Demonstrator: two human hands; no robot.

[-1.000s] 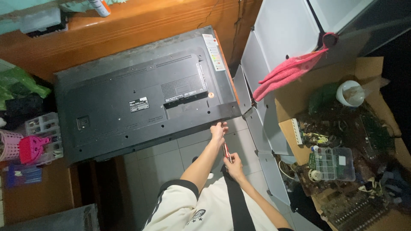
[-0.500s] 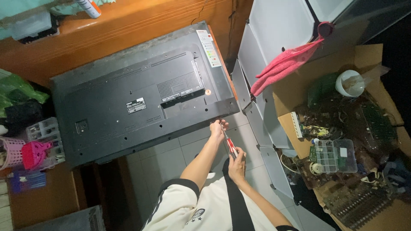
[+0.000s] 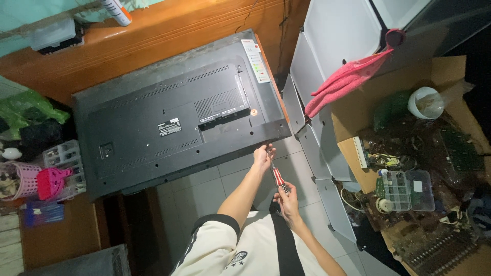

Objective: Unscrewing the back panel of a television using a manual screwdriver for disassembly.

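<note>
A large flat television [image 3: 179, 117] lies face down, its black back panel up. My left hand [image 3: 263, 156] reaches to the panel's lower right edge and pinches the shaft of a screwdriver [image 3: 276, 175] near its tip. My right hand [image 3: 287, 198] grips the screwdriver's red-and-white striped handle just below. The tip sits at the panel's bottom edge, close to the right corner.
A white plastic cabinet [image 3: 327, 76] with a pink cloth [image 3: 353, 76] hung on it stands to the right. Beyond it, a cardboard box [image 3: 450, 76] holds circuit boards and a clear parts organizer [image 3: 406, 190]. Baskets [image 3: 36, 181] sit at left; a wooden bench [image 3: 169, 36] runs behind.
The view has shifted slightly, and both hands with the screwdriver have stayed at the television's lower right edge, moving a little lower in the frame.
</note>
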